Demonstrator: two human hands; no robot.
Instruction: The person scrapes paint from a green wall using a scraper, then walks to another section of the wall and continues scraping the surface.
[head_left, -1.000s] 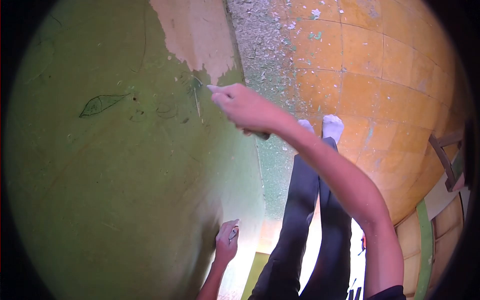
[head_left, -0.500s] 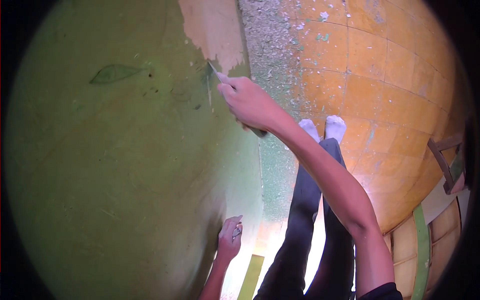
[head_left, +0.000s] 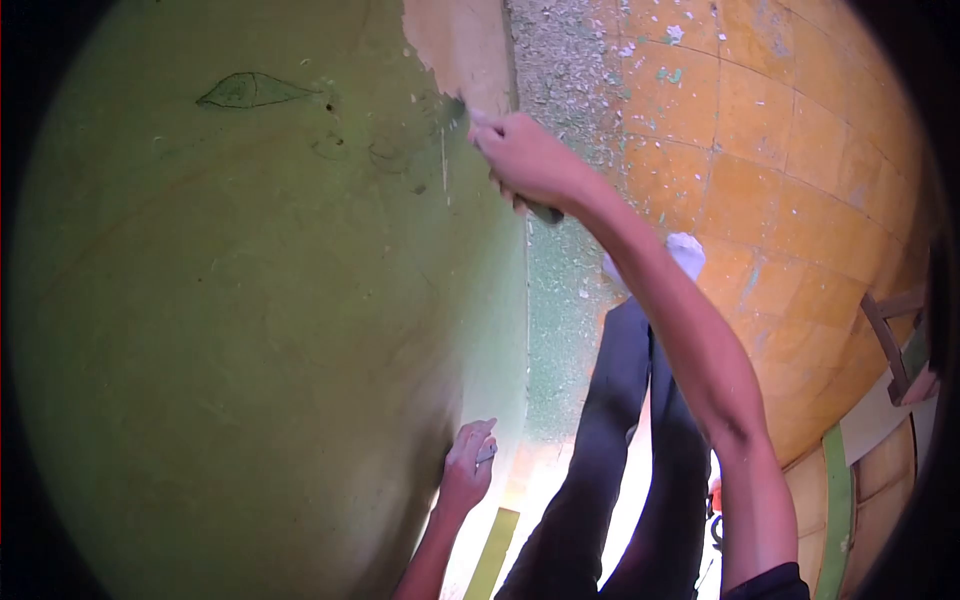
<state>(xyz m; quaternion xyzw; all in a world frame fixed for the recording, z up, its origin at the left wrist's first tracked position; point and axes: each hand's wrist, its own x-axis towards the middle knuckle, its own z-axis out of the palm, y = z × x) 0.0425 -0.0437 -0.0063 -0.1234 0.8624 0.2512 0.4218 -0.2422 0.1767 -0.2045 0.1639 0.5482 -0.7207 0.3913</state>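
My right hand (head_left: 530, 160) is closed around a scraper, whose dark handle end (head_left: 545, 213) sticks out below my fist. The blade is blurred and mostly hidden; it points up-left at the lower edge of a bare pinkish patch (head_left: 465, 45) on the green wall (head_left: 280, 300). My left hand (head_left: 468, 468) is low beside the wall, fingers curled, with a small greyish thing at the fingers that I cannot make out.
Paint flakes (head_left: 565, 90) cover the floor along the wall's foot and scatter over orange tiles (head_left: 760, 110). My feet in white socks (head_left: 685, 255) stand on the tiles. A brown wooden frame (head_left: 890, 345) is at the far right. A leaf-like outline (head_left: 255, 90) marks the wall.
The view has shifted, so the wall marks appear higher and further right. My right hand, still gripping the scraper, appears higher and to the right. My left hand keeps its curled pose.
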